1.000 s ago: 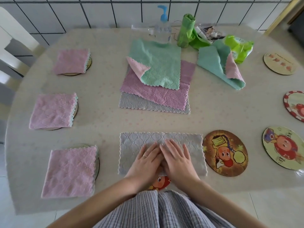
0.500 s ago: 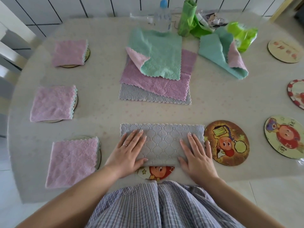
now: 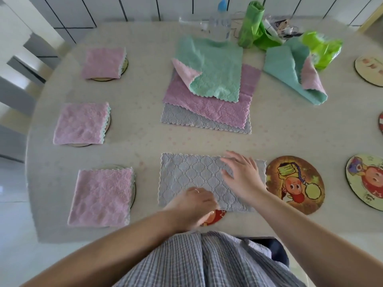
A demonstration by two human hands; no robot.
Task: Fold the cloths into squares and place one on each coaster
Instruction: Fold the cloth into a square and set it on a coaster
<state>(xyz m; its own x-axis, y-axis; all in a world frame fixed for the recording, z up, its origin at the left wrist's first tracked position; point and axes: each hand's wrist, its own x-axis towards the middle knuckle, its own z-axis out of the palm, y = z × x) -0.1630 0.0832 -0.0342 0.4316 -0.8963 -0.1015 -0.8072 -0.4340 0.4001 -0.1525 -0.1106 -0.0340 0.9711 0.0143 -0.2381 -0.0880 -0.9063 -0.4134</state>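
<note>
A grey cloth, folded into a long rectangle, lies on the table in front of me. It covers most of a red cartoon coaster that peeks out at its near edge. My left hand sits at the middle of that near edge, fingers curled onto the cloth. My right hand is spread flat over the cloth's right part, fingers apart. Three folded pink squares rest on coasters along the left side.
A stack of green, pink and grey cloths lies mid-table, and another green-pink cloth is at the back right. Bare cartoon coasters line the right side. Bottles and green bags crowd the far edge.
My left hand slid from the cloth's left part to the middle of its near edge and curled. My right hand shifted up and slightly left over the right part.
</note>
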